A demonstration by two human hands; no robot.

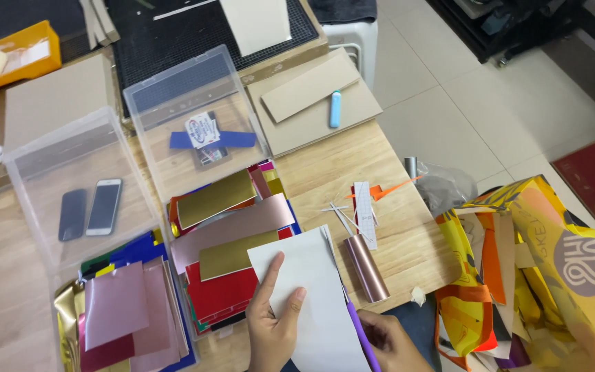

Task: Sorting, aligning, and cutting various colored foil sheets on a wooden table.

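**Cutting a white sheet at the edge of a crowded craft table**

Left hand (273, 324) flat on the white sheet (311, 296), thumb and forefinger spread, pressing it down and not closed around it. Right hand (390, 341) clenched on the purple handle (363, 334) of a cutting tool, most likely scissors, at the right edge of the sheet; blades not clearly visible. Sheet lying at the near edge of the wooden table (352, 165), partly over a tray of coloured and metallic papers (232, 234).

Probably best to keep the left fingers well away from the cutting line, to hold the sheet firm so it does not slide on the smooth foil under it, and to advance the tool in short steady strokes. Better also to turn the paper and not the wrist. Risk of catching the thin paper strips (342, 217) just beside the sheet.

Near the right edge, a rose-gold foil roll (366, 269) and a small ruler (364, 210). Further back, cardboard pieces (311, 100) with a light blue tube (335, 109) on them. Two clear plastic lids (70, 179); under the left one, two phones (94, 210). Second stack of pink and gold sheets (122, 310) at the near left. Yellow box (12, 55) at the far left corner.

Floor of pale tiles (463, 103) at the right, with a colourful patterned bag (538, 269) full of paper beside the table.
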